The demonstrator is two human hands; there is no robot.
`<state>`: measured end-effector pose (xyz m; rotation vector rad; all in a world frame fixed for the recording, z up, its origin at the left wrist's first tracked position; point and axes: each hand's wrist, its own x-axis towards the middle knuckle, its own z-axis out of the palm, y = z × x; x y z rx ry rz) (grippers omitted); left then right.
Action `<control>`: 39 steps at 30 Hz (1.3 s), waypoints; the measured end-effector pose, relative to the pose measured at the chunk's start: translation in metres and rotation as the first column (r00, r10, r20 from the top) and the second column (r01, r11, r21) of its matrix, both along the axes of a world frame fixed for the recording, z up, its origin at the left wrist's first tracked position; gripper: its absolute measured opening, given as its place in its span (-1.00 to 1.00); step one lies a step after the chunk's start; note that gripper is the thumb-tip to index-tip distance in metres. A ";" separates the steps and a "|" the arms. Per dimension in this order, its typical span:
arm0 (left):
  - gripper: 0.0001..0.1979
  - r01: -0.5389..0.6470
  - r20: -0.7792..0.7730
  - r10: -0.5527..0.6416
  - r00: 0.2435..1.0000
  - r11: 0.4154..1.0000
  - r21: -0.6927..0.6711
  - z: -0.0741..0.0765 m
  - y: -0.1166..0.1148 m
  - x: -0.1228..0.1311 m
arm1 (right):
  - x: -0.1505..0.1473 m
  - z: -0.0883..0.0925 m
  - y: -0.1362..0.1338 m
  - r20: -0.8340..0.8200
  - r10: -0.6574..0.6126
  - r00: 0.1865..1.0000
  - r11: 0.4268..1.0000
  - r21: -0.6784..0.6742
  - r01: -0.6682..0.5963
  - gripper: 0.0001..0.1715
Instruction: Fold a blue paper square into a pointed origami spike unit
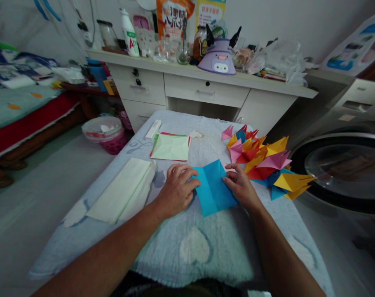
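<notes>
A blue sheet of origami paper point(214, 187) with a crease down its middle is held just over the cloth-covered table point(195, 247). My left hand point(180, 187) grips its left edge, fingers curled over the paper. At the right edge, my right hand point(239, 183) pinches the sheet between thumb and fingers. Beyond my left hand lies a stack of square paper point(170, 147), pale green on top with red and green edges below. Several folded paper cranes point(258, 154) in yellow, red, pink and blue are heaped to the right of my right hand.
A folded white cloth or paper point(122, 189) lies left of my left arm, with a small white box point(153, 130) farther back. Behind the table stands a white desk point(206, 88) crowded with jars and bottles. A washing machine point(345, 165) is at right, a pink bin point(111, 142) at left.
</notes>
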<state>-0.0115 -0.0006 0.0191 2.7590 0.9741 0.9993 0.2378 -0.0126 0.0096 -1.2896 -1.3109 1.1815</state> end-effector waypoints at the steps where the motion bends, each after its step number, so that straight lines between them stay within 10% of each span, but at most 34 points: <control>1: -0.71 0.009 -0.009 -0.009 1.000 1.000 0.016 -0.001 -0.001 0.001 | 0.000 0.000 0.000 -0.012 -0.006 1.000 1.000 -0.002 0.006 -0.52; 16: -0.85 0.085 -0.170 -0.138 0.976 0.953 -0.290 -0.004 0.001 -0.002 | 0.011 0.005 0.001 0.410 0.016 0.912 0.991 0.116 -0.070 -0.78; 33: -0.98 0.063 0.029 -0.056 0.998 0.890 -0.452 0.002 0.008 -0.010 | 0.018 0.018 -0.005 0.328 0.273 0.904 0.933 0.137 -0.332 -0.60; 39: -0.89 0.042 0.133 0.026 0.991 0.875 -0.483 -0.007 0.012 -0.009 | 0.007 0.007 -0.001 0.245 0.136 0.960 0.957 0.216 -0.191 -0.78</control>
